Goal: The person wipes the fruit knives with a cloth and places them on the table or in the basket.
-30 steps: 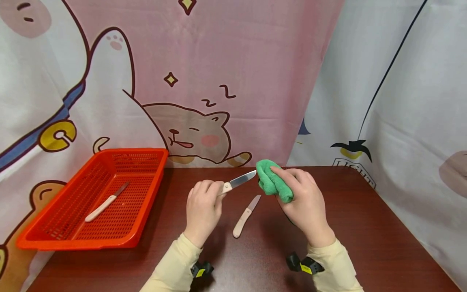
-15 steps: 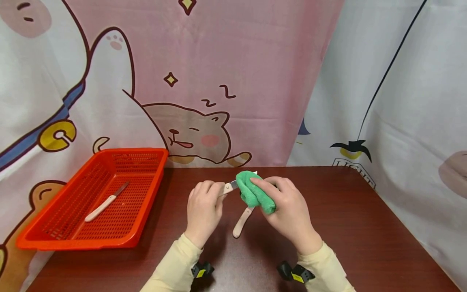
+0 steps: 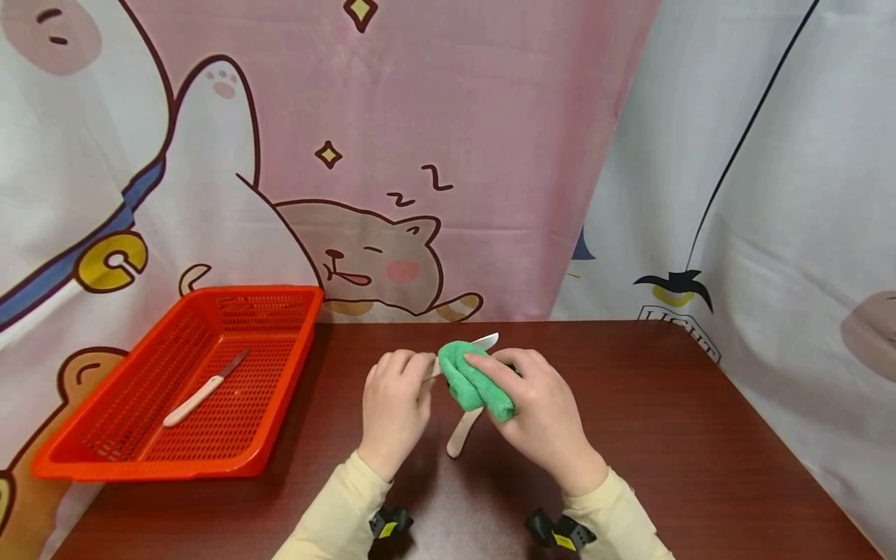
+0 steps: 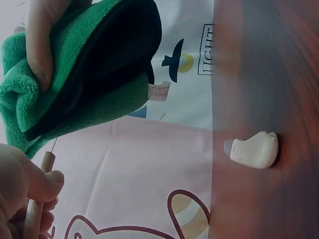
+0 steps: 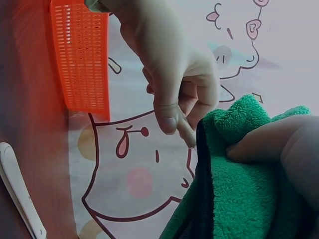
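My left hand (image 3: 396, 408) grips the light handle of a knife (image 3: 486, 341) above the table, its blade pointing up and to the right. A folded green cloth (image 3: 470, 381), pinched in my right hand (image 3: 544, 416), wraps the blade close to the handle; only the tip shows beyond it. The left wrist view shows the held knife's handle (image 4: 34, 211) in my curled fingers, and a dark lining inside the cloth (image 4: 60, 74). Below the cloth a second knife (image 3: 462, 437) lies on the table, its blade hidden in the head view.
An orange-red plastic basket (image 3: 255, 459) stands on the left of the brown table (image 3: 700, 435). Inside it lies a third knife (image 3: 196, 400) with a pale handle. A printed curtain (image 3: 490, 155) hangs directly behind the table's back edge.
My right hand has brought the cloth leftward and slightly down, from beside the blade tip onto the blade near the handle. The left hand stays almost in place.
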Available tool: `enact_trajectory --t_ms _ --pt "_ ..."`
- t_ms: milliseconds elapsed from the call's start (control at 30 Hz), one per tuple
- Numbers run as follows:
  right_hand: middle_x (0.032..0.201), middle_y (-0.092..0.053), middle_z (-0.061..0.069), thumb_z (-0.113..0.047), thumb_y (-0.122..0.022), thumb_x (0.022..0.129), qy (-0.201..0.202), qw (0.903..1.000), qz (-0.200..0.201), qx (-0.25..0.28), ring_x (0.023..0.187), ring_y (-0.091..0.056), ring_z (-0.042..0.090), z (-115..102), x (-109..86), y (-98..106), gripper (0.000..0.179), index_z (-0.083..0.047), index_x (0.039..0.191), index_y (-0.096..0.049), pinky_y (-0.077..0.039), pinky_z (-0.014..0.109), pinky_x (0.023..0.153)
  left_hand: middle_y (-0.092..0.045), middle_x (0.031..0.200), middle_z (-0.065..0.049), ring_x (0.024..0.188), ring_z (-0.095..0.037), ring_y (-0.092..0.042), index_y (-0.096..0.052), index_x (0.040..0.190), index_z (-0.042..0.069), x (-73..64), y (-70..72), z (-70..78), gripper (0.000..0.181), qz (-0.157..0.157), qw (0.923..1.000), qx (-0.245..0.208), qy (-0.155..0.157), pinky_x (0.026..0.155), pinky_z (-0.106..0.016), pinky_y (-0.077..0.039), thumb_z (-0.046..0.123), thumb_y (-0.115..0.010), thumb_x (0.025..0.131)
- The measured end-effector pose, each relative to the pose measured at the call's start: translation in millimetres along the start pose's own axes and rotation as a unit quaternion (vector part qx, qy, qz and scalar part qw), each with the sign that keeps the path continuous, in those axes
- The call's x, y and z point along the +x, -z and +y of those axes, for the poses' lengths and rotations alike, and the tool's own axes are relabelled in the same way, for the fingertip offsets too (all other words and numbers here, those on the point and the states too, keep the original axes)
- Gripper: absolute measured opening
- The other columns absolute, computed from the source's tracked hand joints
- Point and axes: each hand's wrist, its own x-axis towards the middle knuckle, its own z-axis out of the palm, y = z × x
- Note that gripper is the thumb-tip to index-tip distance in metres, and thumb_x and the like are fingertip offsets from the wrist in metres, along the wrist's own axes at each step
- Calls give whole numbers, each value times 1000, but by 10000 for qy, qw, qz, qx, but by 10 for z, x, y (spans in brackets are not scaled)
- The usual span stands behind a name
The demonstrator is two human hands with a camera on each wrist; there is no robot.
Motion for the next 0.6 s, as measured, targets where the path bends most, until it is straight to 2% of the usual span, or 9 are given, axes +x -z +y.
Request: enact_trajectory --t_ms 367,600 --pt "104 -64 8 6 -77 62 -26 9996 -167 -218 92 -60 26 21 -16 -31 69 -21 125 -68 -52 40 72 -60 86 -7 77 -27 -58 -67 97 9 -12 -7 53 30 -36 10000 -18 -30 62 -39 -47 -2 -83 74" --pt "103 -63 7 6 -76 64 -64 9996 -150 -233 90 -60 25 26 -20 -47 67 -22 124 -69 -51 39 71 -60 85 -6 76 -26 -58 -67 96 9 -7 -1 64 28 39 9999 -68 -71 62 -39 -48 -1 -83 75"
